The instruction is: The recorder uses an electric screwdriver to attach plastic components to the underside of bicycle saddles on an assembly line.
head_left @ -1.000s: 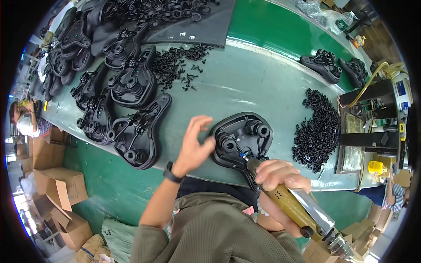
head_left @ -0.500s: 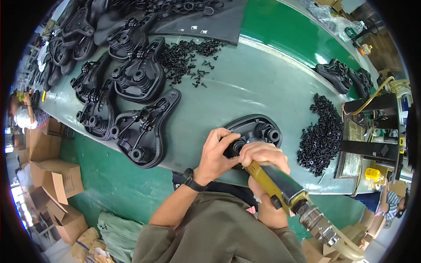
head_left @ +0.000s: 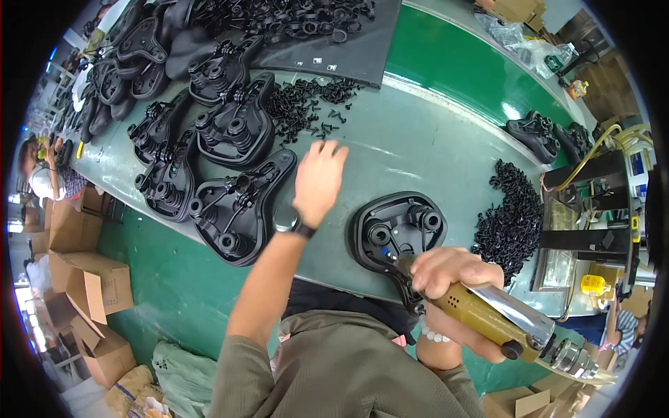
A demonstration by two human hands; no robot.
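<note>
One upturned saddle lies between the hands, left loosely spread, right gripping a driver.

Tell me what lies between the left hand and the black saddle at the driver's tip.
Only grey-green tabletop: in the head view, no loose part shows between the left hand and the black saddle.

In right hand: driver, smooth mustard casing, polished metal lever. Just beyond grip: saddle, black plastic, mostly matt. Around it: tabletop, smooth, faintly glossy. Far left: matt cardboard boxes.
</note>
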